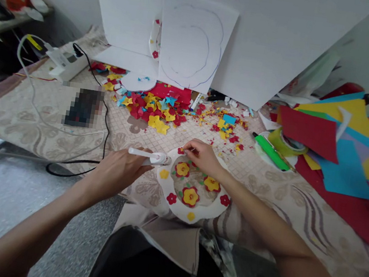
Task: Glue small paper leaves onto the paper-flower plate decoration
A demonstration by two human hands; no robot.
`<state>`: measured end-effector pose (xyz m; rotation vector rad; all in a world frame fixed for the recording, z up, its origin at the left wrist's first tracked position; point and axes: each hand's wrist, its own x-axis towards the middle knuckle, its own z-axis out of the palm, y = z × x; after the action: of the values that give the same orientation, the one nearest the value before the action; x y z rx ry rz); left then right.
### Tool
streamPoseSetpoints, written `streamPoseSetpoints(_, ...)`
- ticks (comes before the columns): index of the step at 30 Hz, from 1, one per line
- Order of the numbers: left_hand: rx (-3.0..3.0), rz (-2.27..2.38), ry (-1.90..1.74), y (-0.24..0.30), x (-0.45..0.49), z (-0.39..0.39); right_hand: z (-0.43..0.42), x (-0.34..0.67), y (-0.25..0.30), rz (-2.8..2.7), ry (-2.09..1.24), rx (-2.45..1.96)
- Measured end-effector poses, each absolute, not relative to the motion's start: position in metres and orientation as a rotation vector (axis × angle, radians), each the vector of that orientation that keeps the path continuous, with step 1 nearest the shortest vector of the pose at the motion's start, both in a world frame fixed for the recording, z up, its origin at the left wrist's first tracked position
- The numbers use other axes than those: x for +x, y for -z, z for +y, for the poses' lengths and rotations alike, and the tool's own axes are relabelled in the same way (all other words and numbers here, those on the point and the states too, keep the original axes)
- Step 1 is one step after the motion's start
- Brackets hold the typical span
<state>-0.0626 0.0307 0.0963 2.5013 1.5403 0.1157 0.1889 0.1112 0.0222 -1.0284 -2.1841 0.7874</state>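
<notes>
- A white power strip [64, 61] is lying at the far left of the patterned cloth [36, 111], with a black cable [104, 117] running from it toward the person.
- The left hand [117, 171] is curling closed around a white glue gun [149, 156]. The gun's long axis is running left to right, and its nozzle is pointing right, just touching the left rim of a white paper ring [210, 212].
- The ring is lying flat at the near edge of the cloth, directly in front of the person. Red and yellow paper flowers [190, 196] are sitting on it.
- The right hand [202, 156] is resting on the far rim of the ring, fingertips pinching shut on a small red paper piece [181, 150]. That piece is lying just right of the nozzle and slightly beyond it, so both hands are nearly meeting there.
- Beyond the ring, a heap of cut paper flowers and scraps [156, 109] is spreading below leaning white sheets [195, 43].
- Further right, a green marker [270, 151] is lying across a roll of tape [289, 144].
- At the far right, coloured paper sheets [342, 148] are overlapping in a loose pile.
</notes>
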Motion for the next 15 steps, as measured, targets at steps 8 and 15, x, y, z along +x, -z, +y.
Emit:
streamPoseSetpoints(8,2.456,1.733,-0.116,-0.092,-0.081,0.024,0.101,0.179,-0.027,-2.349,-0.662,-0.950)
streamPoseSetpoints(15,2.404,1.833,-0.274,-0.084,-0.094,0.018,0.084,0.161,-0.028,-2.787,-0.118,-0.879)
